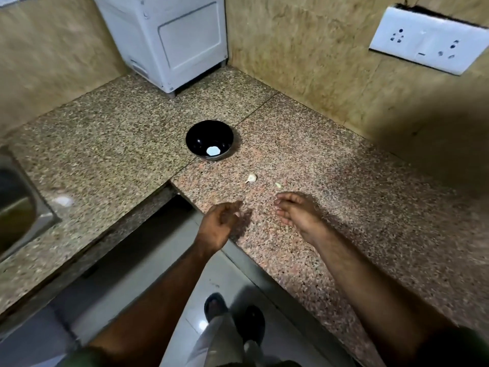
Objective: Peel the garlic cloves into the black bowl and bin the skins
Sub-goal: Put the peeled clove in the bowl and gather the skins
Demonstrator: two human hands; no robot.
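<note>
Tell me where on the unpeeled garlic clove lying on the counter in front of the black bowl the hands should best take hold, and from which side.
Probably pinch the garlic clove across its plump body, coming from above with the right hand, which is nearer. It lies flat on the counter, its thin tail pointing lower left, so the tail offers little to grip. The view is too blurred to say more.

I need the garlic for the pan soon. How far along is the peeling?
Barely begun, it seems. The black bowl shows only a white spot, possibly a reflection. Neither the left hand nor the right hand holds anything; both hover loosely over the counter. One unpeeled clove and a small scrap, clove or skin, still lie there. No bin is in view.
</note>
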